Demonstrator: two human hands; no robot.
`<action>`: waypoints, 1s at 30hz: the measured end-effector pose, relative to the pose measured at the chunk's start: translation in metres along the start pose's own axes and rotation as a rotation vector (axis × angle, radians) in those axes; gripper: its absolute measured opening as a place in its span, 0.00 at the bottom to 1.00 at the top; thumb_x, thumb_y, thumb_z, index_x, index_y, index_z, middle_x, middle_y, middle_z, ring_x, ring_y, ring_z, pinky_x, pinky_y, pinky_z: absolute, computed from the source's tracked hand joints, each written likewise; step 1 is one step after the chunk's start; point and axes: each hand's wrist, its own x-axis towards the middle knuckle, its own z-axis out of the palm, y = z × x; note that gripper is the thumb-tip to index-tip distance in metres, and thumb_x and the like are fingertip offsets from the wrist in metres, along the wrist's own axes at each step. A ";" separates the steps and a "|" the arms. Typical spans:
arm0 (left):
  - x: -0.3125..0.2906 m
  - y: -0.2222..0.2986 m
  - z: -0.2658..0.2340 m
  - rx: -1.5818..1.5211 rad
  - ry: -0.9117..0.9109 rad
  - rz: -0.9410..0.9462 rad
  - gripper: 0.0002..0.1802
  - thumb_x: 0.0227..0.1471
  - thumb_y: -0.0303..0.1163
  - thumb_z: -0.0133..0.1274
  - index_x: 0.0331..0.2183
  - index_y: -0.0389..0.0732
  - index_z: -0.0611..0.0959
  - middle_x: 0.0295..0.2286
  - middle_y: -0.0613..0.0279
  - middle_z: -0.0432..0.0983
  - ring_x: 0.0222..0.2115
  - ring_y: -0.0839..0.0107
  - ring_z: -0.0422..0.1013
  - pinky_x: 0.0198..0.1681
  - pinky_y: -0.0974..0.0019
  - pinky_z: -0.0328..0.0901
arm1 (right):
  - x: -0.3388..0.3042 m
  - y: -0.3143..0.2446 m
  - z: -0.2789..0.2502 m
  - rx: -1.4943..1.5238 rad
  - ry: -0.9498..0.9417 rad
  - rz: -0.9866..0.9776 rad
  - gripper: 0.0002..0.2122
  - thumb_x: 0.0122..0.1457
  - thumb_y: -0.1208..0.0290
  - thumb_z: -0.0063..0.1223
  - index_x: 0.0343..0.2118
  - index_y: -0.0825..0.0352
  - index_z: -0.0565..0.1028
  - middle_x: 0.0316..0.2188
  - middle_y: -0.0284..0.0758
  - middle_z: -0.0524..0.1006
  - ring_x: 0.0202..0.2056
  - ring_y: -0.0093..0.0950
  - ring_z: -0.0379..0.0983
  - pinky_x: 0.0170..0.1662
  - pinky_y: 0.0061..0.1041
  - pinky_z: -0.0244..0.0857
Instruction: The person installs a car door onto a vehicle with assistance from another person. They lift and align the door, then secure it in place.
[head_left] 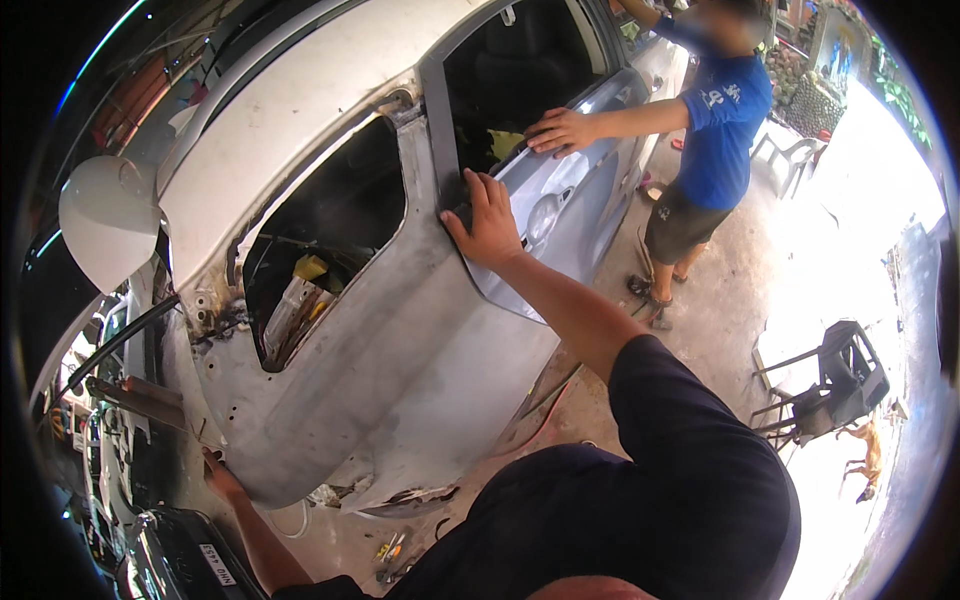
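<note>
A car's rear side panel [400,340], bare grey and white with sanded patches, fills the middle of the view. My right hand [487,225] lies on it with fingers spread, at the seam beside the silver-blue rear door [560,215] and close to the lower corner of that door's window. Down at the left, my left hand [222,478] is curled at the panel's rear lower edge. Part of its fingers is hidden there. Between the two hands is a glassless quarter window opening [325,240], through which crumpled yellow material [310,267] shows.
A person in a blue shirt [725,120] stands by the door, one hand [565,132] on its window sill. The raised tailgate [110,215] is at left, with a dark car [180,555] below. A black chair [835,385] and a dog [868,455] are at right; tools [390,547] lie on the floor.
</note>
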 end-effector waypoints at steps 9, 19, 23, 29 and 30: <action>-0.042 0.104 -0.013 0.324 0.492 0.379 0.33 0.71 0.53 0.48 0.54 0.30 0.81 0.46 0.44 0.83 0.43 0.48 0.80 0.46 0.48 0.73 | -0.075 0.012 -0.039 -0.164 -0.328 -0.158 0.42 0.64 0.46 0.60 0.74 0.66 0.57 0.75 0.57 0.49 0.76 0.57 0.41 0.75 0.61 0.37; -0.308 0.461 0.165 -0.285 -0.110 1.257 0.23 0.57 0.33 0.65 0.52 0.33 0.80 0.45 0.47 0.79 0.44 0.48 0.75 0.49 0.51 0.71 | -0.055 0.070 -0.142 0.210 -0.401 -0.270 0.40 0.63 0.58 0.64 0.73 0.66 0.58 0.71 0.57 0.59 0.68 0.57 0.60 0.71 0.46 0.57; -0.404 0.573 0.246 -0.360 -0.289 1.259 0.24 0.57 0.33 0.63 0.52 0.33 0.79 0.45 0.45 0.79 0.45 0.43 0.75 0.50 0.47 0.71 | -0.050 0.160 -0.245 0.127 -0.410 -0.272 0.35 0.63 0.60 0.63 0.70 0.67 0.62 0.67 0.54 0.65 0.64 0.55 0.66 0.68 0.46 0.62; -0.496 0.700 0.394 -0.232 -0.298 1.171 0.28 0.58 0.37 0.63 0.55 0.34 0.77 0.51 0.41 0.76 0.52 0.40 0.72 0.56 0.43 0.67 | -0.078 0.351 -0.409 0.098 -0.542 0.036 0.29 0.64 0.60 0.61 0.65 0.67 0.69 0.61 0.49 0.72 0.60 0.51 0.70 0.63 0.45 0.67; -0.499 0.718 0.416 -0.174 -0.356 1.060 0.30 0.58 0.44 0.63 0.55 0.34 0.77 0.53 0.40 0.75 0.54 0.38 0.70 0.59 0.40 0.65 | -0.089 0.383 -0.432 0.075 -0.557 0.111 0.28 0.64 0.61 0.61 0.64 0.67 0.70 0.60 0.49 0.72 0.60 0.51 0.70 0.62 0.45 0.68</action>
